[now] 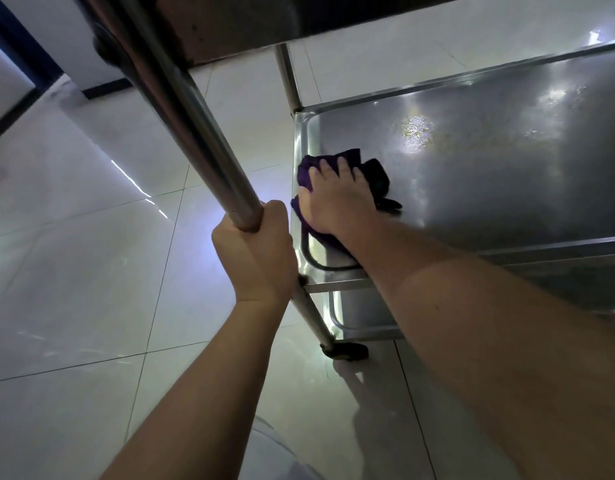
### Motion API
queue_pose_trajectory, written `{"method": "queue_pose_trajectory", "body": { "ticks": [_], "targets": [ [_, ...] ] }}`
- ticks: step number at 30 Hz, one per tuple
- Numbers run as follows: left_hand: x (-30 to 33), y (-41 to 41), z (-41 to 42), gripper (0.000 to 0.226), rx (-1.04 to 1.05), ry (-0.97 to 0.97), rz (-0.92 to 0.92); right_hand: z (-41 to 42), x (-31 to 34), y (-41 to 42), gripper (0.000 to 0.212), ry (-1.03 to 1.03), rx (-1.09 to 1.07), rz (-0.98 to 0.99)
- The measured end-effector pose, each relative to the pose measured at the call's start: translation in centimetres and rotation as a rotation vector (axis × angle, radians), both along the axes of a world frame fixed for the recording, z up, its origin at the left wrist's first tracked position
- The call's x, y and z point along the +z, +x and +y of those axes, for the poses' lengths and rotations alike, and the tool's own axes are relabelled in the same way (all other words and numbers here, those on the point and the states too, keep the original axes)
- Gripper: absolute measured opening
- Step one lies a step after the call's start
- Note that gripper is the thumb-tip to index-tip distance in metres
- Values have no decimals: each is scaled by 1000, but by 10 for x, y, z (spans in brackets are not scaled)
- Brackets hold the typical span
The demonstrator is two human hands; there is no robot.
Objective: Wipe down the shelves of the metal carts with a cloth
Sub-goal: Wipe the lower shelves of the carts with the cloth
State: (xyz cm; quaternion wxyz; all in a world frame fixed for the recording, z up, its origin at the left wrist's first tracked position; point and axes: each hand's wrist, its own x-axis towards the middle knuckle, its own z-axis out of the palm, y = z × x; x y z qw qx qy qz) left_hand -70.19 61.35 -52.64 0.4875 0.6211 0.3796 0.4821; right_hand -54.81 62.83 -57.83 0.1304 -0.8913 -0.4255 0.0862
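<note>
A stainless steel cart fills the right half of the view. Its middle shelf is a shallow tray with a raised rim and a wet patch near its centre. A dark purple cloth lies crumpled at the shelf's near left corner. My right hand presses flat on the cloth with fingers spread. My left hand grips the cart's upright metal post at the near left corner. The underside of the top shelf hangs over the scene. A lower shelf shows beneath my right forearm.
Glossy pale floor tiles spread to the left and below. A black caster wheel sits under the near left post. A far post rises at the shelf's back left corner. A dark door frame stands at the far left.
</note>
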Motion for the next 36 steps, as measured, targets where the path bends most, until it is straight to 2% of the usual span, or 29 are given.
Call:
{"method": "queue_pose_trajectory", "body": {
  "ticks": [3,7,9,16,21,25,32,36],
  "targets": [
    [1,1,3,47,41,8,8,8,1,-26,61,13,135,9],
    [-2,0,5,25,41,-18,26,-38,-3,-33,60,1,458,-50],
    [-2,1,4,20,33,-30,38,-62,-3,-33,61,-6,532,-46],
    [-4,3,2,29,47,-22,33,-137,-6,33,71,-86,318,-32],
    [-2,3,-1,33,55,-10,66,-200,-3,97,67,-111,86,-91],
    [-2,-1,-2,39,47,-13,100,-242,-2,132,68,-160,-98,-48],
    [3,-10,-4,41,94,-34,224,-242,-4,128,70,-128,-108,-90],
    [-9,-20,-17,22,86,-24,385,-242,-7,131,71,-133,-100,-100]
  ]
}}
